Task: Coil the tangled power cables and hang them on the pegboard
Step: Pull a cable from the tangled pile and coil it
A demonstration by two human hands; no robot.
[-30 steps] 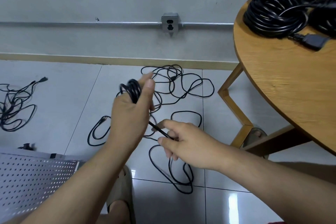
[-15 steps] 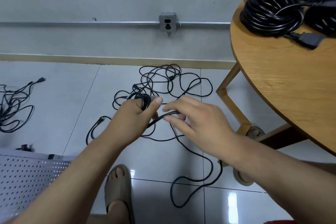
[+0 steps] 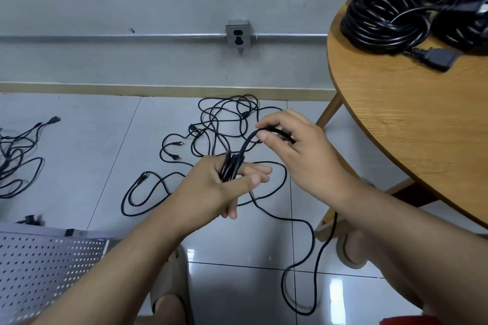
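The left hand (image 3: 224,185), palm down above the tiled floor, has its grip clenched around a small coil of thin black power cable (image 3: 230,166). The right hand (image 3: 298,150), raised just beside it, pinches the same cable's strand between thumb and fingers.

Black cable (image 3: 232,166) partly coiled, tail trailing on floor; more tangled cables (image 3: 224,124) beyond; pegboard (image 3: 45,264) lower left.
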